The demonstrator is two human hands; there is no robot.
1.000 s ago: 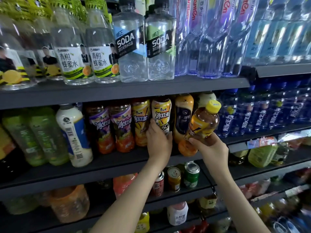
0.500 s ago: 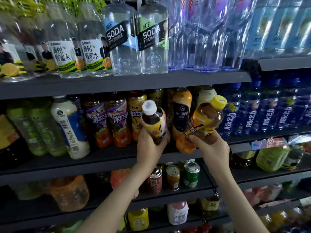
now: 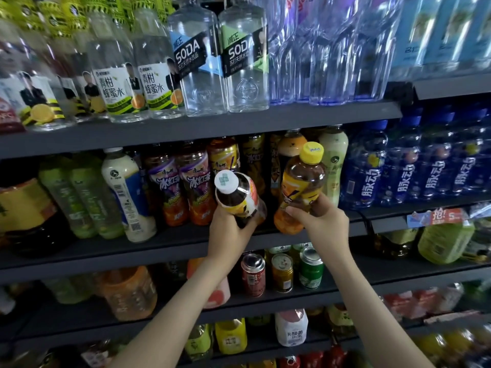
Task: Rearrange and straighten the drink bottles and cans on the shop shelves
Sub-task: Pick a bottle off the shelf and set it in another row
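Note:
My left hand (image 3: 228,229) grips a dark tea bottle with a white cap (image 3: 236,195), tilted toward me in front of the middle shelf (image 3: 159,243). My right hand (image 3: 321,221) holds a yellow-capped iced tea bottle (image 3: 303,181) by its lower half, leaning right, just off the shelf edge. Behind them stand more iced tea bottles (image 3: 191,184) with purple and yellow labels, and a gap shows in the row where the two held bottles hover.
Soda bottles (image 3: 220,57) and honey water bottles (image 3: 132,86) fill the top shelf. Blue sports drinks (image 3: 403,166) stand to the right, a white milk-drink bottle (image 3: 127,192) and green bottles to the left. Cans (image 3: 281,272) sit on the shelf below my wrists.
My left hand took hold of the white-capped bottle, pulled it out of the row and tilted it toward me. The right hand kept the yellow-capped bottle nearly in place.

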